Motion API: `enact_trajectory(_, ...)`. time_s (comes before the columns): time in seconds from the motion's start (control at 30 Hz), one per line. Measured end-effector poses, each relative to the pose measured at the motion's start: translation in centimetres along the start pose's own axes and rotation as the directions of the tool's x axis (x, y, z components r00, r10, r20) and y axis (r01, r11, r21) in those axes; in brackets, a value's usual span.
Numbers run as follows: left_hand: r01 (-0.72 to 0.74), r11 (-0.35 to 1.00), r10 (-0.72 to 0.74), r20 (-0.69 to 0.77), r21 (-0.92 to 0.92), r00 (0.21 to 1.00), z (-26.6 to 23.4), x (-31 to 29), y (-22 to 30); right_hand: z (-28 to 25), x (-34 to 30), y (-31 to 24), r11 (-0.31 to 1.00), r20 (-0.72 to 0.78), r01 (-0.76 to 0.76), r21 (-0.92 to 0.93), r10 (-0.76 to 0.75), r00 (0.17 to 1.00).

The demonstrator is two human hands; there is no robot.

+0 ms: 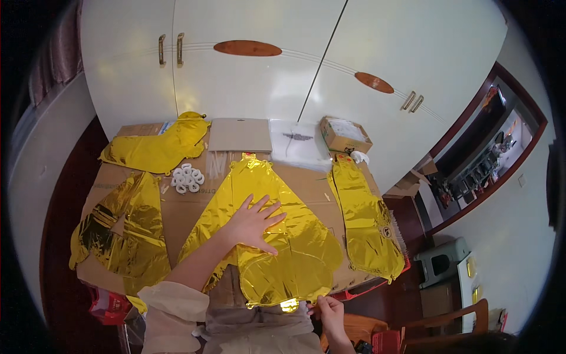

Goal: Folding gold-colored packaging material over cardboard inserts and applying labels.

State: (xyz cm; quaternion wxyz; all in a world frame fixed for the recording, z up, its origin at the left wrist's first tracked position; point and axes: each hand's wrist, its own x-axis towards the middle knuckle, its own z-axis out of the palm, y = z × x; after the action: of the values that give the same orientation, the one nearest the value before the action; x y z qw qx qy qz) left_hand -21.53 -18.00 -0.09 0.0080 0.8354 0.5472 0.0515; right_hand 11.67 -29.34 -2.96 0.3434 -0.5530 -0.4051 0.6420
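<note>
A large flat gold foil balloon [300, 236] lies in front of me on cardboard [177, 209], its lower edge reaching over the near side towards my lap. Fingers spread, my left hand [253, 225] rests flat on its middle. At its lower right edge my right hand [328, 312] is closed, thumb and fingers pinching the foil rim. Another flat gold foil balloon [132, 236] lies to the left. A long one [368, 221] lies to the right, and one more [156, 147] is at the far left.
White rings [187, 178] are heaped left of the middle balloon, beside pale strips [217, 164]. Farther back are a grey-beige board [240, 135], clear plastic bags [300, 147] and an open carton [346, 134] against white cabinets [253, 76]. A wooden chair [448, 318] and grey stool [441, 259] stand at right.
</note>
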Motion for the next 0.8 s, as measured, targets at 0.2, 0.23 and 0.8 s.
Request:
enact_trajectory(0.2,-0.006,1.0,0.006,-0.015,-0.005,1.0,0.2,0.0,0.0,1.7,0.2,0.3,0.963,-0.063,0.265,-0.058,-0.268,0.961)
enact_trajectory(0.23,-0.008,1.0,0.008,-0.017,-0.008,1.0,0.3,0.1,-0.1,2.0,0.2,0.5,0.925,-0.072,0.359,-0.127,-0.37,0.926)
enact_trajectory(0.8,0.006,1.0,-0.007,-0.007,-0.017,1.0,0.3,-0.1,-0.1,3.3,4.0,-6.3,0.06,0.667,0.837,-0.544,-0.575,0.475)
